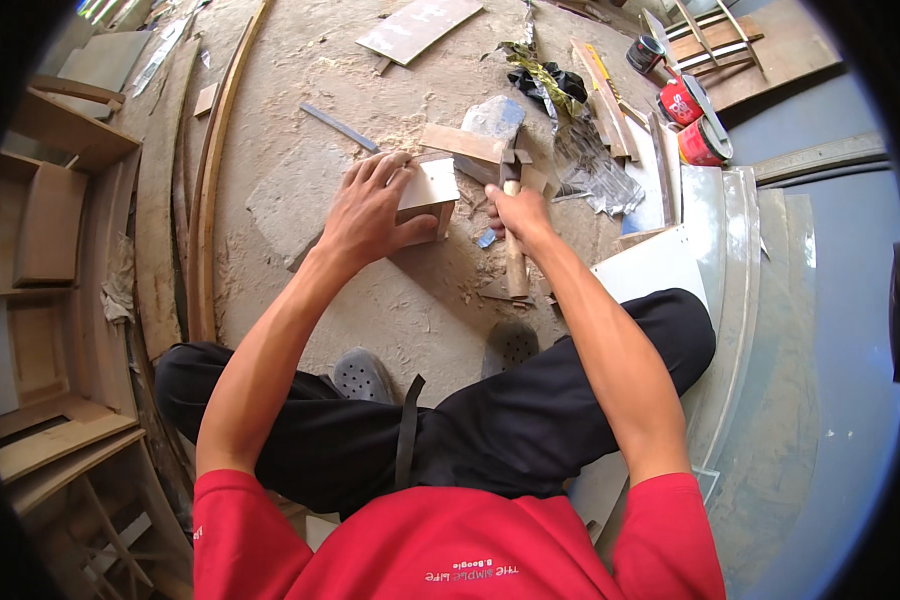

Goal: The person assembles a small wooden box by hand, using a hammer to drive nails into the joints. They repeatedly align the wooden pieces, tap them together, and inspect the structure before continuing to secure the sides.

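My right hand [520,212] is wrapped round the wooden handle of a hammer [514,262], whose dark metal head points away from me. To its left, my left hand [370,208] grips a small wooden box-like piece [429,184] with a white top face; the fingers lie over its far edge and the thumb presses the near side. The piece rests on or just above a flat stone slab [288,205]. A light wood strip [462,142] lies just beyond it, close to the hammer head. Parts of the piece are hidden under my left hand.
A metal strip [339,128] and a board [420,28] lie farther off. A grey stone [493,118] and crumpled plastic [598,165] sit beyond my right hand. Red cans [703,143] stand at right, glass sheets [735,290] below them. Long planks [208,190] and wooden cabinet frames [80,225] line the left.
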`<control>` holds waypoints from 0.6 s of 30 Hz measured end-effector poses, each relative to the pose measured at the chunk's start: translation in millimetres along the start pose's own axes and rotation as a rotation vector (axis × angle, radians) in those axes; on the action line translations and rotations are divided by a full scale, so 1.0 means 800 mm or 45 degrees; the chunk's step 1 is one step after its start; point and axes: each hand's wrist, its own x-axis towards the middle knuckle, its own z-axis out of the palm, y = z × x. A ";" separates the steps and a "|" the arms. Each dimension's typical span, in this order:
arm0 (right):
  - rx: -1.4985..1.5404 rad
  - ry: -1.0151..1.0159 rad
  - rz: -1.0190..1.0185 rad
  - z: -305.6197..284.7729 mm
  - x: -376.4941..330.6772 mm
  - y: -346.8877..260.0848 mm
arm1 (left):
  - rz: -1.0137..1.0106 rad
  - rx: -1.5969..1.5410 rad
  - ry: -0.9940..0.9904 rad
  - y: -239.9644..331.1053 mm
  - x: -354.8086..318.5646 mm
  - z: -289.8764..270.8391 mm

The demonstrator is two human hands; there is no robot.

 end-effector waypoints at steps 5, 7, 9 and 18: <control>-1.015 -0.103 -0.064 -0.005 0.016 0.070 | 0.022 -0.075 0.068 -0.013 -0.002 0.004; -1.189 -0.125 -0.112 0.010 0.007 0.094 | 0.006 -0.083 0.067 -0.018 0.000 0.003; -1.230 -0.127 -0.099 0.027 -0.001 0.127 | 0.001 -0.094 0.050 -0.016 0.001 0.001; -1.427 -0.270 -0.399 0.052 -0.017 0.178 | 0.083 0.010 -0.019 -0.017 0.001 -0.020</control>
